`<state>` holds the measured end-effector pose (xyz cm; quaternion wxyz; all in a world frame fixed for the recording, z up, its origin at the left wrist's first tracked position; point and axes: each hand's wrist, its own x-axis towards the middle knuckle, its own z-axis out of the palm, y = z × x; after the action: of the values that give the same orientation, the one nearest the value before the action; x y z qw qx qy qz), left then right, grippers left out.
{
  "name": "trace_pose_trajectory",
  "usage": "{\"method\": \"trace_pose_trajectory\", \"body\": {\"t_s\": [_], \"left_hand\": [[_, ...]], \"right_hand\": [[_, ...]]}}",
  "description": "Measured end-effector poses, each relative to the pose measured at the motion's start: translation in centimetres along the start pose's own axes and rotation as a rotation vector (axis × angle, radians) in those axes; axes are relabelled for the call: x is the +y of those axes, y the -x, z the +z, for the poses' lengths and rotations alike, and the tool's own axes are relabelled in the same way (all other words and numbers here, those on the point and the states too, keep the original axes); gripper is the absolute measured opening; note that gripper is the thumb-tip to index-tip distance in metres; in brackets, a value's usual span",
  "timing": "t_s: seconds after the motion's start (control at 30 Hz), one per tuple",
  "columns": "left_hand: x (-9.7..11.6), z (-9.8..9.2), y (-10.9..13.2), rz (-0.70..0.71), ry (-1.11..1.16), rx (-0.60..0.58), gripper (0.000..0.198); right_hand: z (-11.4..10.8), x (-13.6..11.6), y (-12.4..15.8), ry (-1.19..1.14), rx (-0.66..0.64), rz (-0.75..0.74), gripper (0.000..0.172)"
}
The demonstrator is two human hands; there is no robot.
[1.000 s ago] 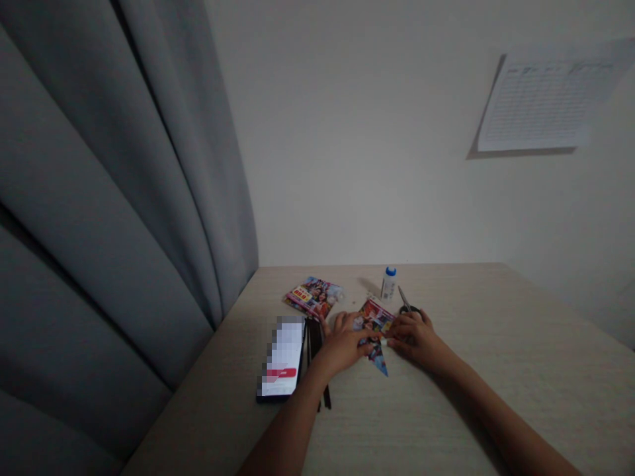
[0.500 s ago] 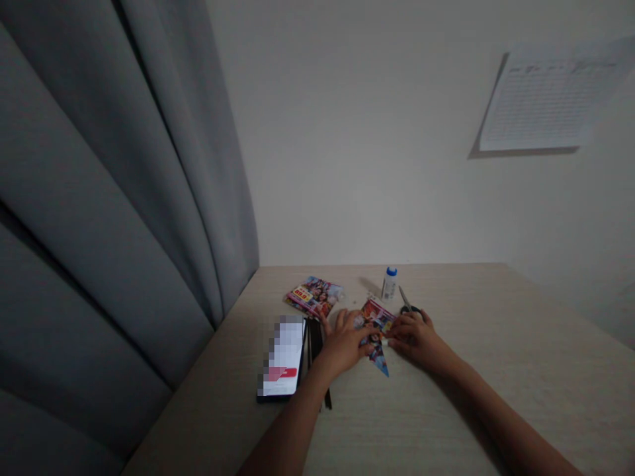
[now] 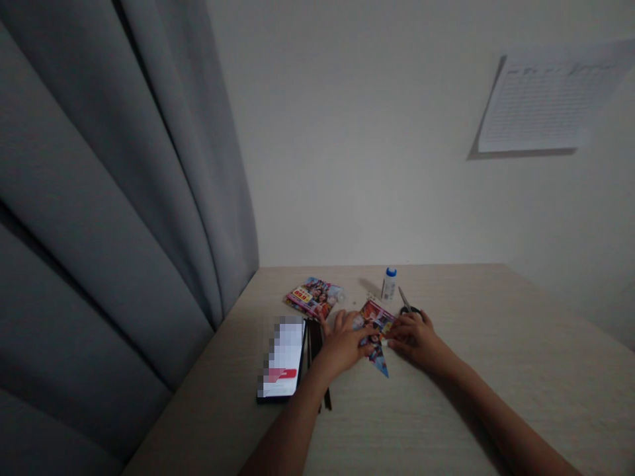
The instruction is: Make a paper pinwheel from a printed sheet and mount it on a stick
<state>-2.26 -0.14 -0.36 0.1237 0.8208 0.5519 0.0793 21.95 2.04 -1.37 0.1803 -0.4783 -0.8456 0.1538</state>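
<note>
A colourful printed paper with a pointed lower corner lies on the table between my hands. My left hand rests across its left side, fingers spread and holding it flat against the table. At the paper's right edge, my right hand has its fingers drawn together in a pinch on the edge. A small white bit shows by the right fingertips; what it is I cannot make out. Just beyond the right hand lie scissors, their handles partly hidden by its fingers.
Behind the paper stands a white glue bottle with a blue cap. More printed paper lies at the back left. A phone with a lit screen and dark strips are beside my left forearm. A grey curtain hangs along the left edge.
</note>
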Motion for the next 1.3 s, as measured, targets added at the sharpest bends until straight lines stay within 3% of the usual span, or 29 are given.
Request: {"method": "trace_pose_trajectory", "body": {"t_s": [0.9, 1.13, 1.3], "left_hand": [[0.1, -0.3, 0.16, -0.065, 0.022, -0.051, 0.051], [-0.15, 0.06, 0.12, -0.035, 0.011, 0.034, 0.051], [-0.17, 0.2, -0.03, 0.008, 0.029, 0.016, 0.047]], "right_hand": [[0.08, 0.15, 0.01, 0.01, 0.002, 0.006, 0.026], [0.05, 0.04, 0.08, 0.0, 0.013, 0.005, 0.025], [-0.06, 0.05, 0.06, 0.003, -0.003, 0.001, 0.026]]}}
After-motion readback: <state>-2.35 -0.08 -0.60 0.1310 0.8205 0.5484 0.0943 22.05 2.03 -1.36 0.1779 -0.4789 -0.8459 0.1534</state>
